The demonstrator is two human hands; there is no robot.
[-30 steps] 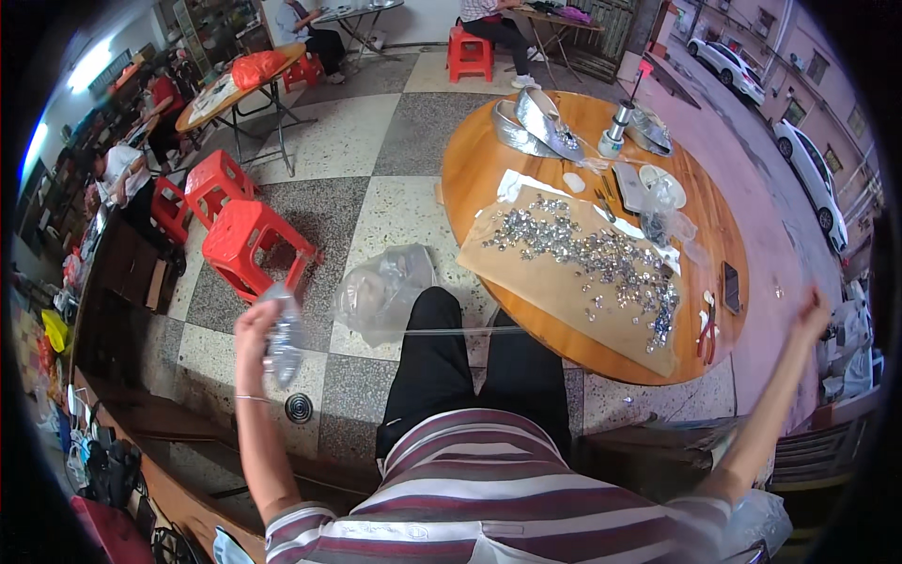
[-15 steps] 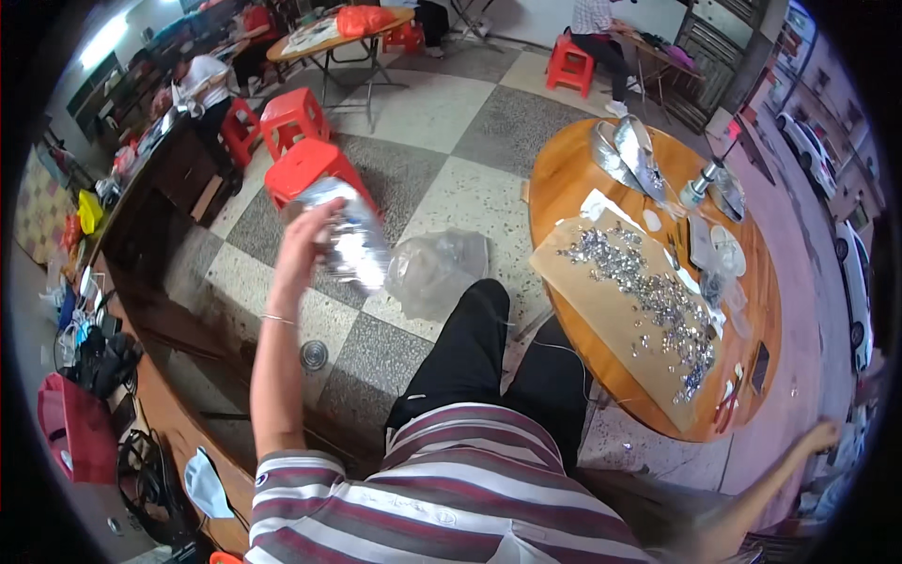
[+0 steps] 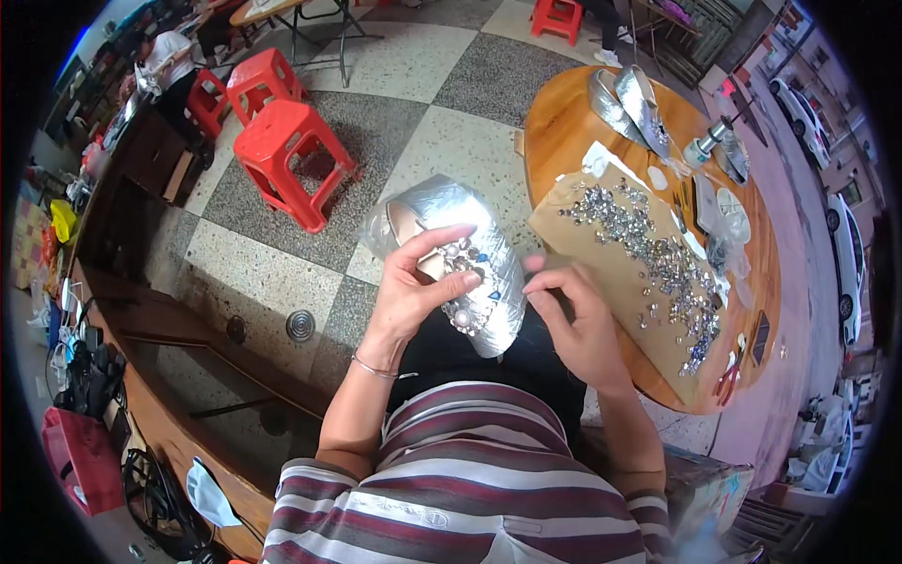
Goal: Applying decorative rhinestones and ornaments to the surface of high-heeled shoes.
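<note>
My left hand [image 3: 404,287] grips a shoe wrapped in silver foil [image 3: 503,305], held over my lap. Its upper carries a cluster of clear and blue rhinestones and pearls [image 3: 465,315], partly covered by my thumb and fingers. At the shoe's right edge is my right hand [image 3: 587,329], thumb and forefinger drawn together close to the foil. Whether anything small sits between those fingertips is too fine to make out. Beside my right hand, a brown sheet [image 3: 601,273] on the round wooden table bears many loose rhinestones [image 3: 648,249].
On the table [image 3: 554,103] stand more foil-wrapped shoes [image 3: 629,108], a small metal-topped jar [image 3: 700,150], tweezers [image 3: 684,202] and red-handled pliers [image 3: 728,376]. Red stools [image 3: 287,150] stand ahead on the left. A wooden counter [image 3: 188,423] runs along my left, with a face mask [image 3: 211,493].
My left hand has brought the foil-wrapped shoe from near the red stool back over my lap. My right hand has come in from the far right to the shoe's edge.
</note>
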